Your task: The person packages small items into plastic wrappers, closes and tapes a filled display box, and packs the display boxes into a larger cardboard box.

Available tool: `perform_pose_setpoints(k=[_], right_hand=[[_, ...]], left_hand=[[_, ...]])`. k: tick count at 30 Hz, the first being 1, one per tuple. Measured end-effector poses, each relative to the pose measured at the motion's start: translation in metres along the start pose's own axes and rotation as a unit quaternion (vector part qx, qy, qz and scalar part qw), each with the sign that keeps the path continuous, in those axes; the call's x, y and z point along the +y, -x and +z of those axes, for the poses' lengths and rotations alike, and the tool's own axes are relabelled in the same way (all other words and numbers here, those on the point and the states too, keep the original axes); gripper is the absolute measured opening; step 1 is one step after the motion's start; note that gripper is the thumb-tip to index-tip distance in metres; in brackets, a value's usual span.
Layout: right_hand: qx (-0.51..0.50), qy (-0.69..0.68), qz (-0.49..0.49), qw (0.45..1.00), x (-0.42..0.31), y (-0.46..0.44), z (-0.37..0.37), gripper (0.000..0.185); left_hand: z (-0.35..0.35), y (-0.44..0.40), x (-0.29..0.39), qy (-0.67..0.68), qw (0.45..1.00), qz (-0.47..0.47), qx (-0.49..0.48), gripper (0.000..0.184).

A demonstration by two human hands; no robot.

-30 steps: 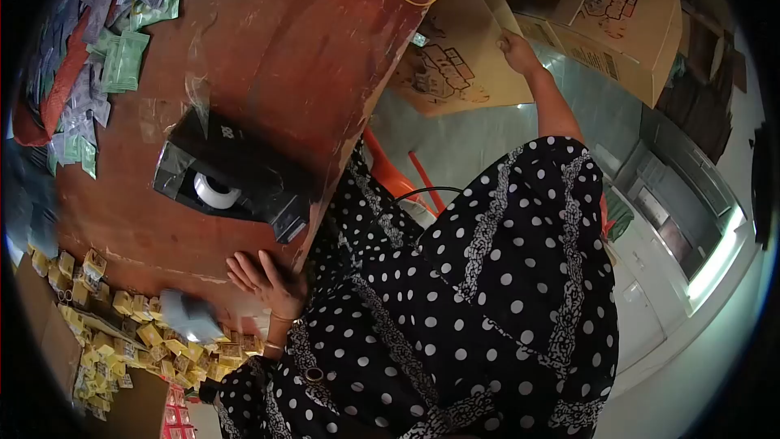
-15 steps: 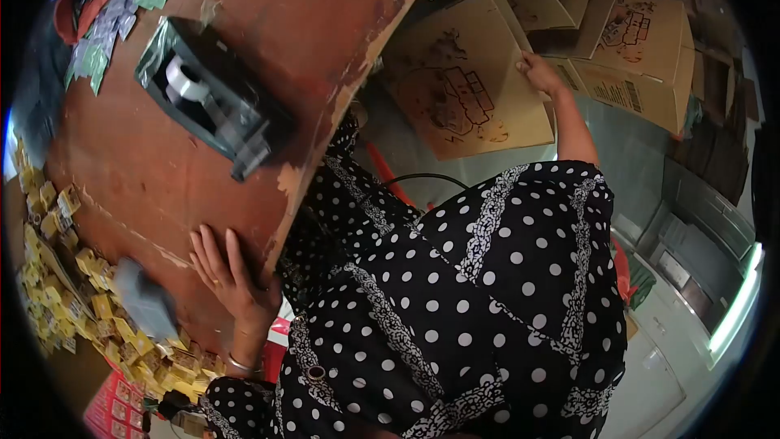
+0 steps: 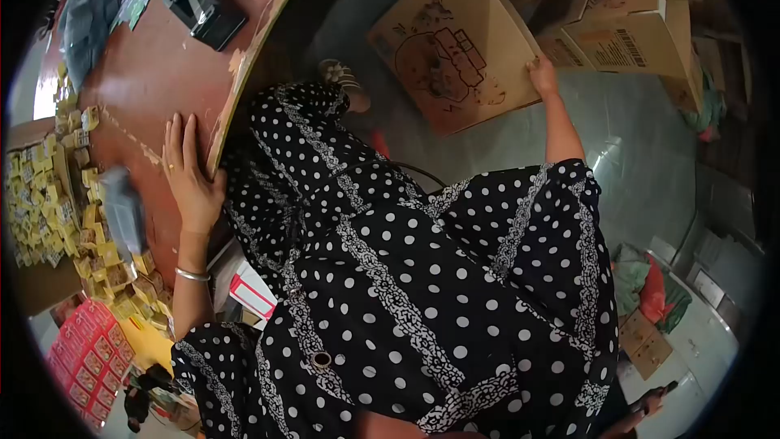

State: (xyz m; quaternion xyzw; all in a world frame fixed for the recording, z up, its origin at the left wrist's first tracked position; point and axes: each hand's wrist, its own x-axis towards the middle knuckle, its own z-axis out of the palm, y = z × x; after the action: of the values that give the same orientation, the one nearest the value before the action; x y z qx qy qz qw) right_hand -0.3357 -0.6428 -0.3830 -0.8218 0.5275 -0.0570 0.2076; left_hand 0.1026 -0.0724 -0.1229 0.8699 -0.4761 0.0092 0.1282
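Observation:
My left hand, with a ring and a silver bangle, lies flat on the red-brown table near its worn edge. Its fingers are stretched out and hold nothing. My right hand is closed on the edge of a printed cardboard box, which is tilted above the grey floor. On the table, beyond my left hand, stands a black tape dispenser. A blurred grey object lies to the left of that hand, beside many small yellow packets.
More cardboard boxes stand behind the held one at the right. Green and red bags lie at the lower right. A red printed sheet is at the lower left, near another person. A foot in a sandal shows under the table edge.
The view has turned and shifted, so the table and tape dispenser sit further up and left. My right hand still grips the box, and my left hand still rests on the table.

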Motion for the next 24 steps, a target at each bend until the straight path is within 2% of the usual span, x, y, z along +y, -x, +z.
perform_pose_setpoints(k=[4,11,19,24], right_hand=[[0.034,0.001,0.038,0.999,0.022,0.012,-0.002,0.043],[0.014,0.022,0.052,0.998,-0.004,0.018,-0.015,0.043],[-0.028,-0.042,0.063,0.997,0.003,0.016,-0.023,0.038],[-0.034,-0.070,0.075,0.994,-0.004,0.017,-0.024,0.043]], left_hand=[[0.002,0.001,0.002,-0.001,1.000,-0.012,-0.008,0.090],[0.005,0.000,-0.004,-0.012,1.000,0.009,-0.015,0.085],[0.005,-0.004,0.000,0.019,1.000,0.014,-0.014,0.082],[0.004,-0.003,0.001,0.015,1.000,0.013,-0.014,0.081]])
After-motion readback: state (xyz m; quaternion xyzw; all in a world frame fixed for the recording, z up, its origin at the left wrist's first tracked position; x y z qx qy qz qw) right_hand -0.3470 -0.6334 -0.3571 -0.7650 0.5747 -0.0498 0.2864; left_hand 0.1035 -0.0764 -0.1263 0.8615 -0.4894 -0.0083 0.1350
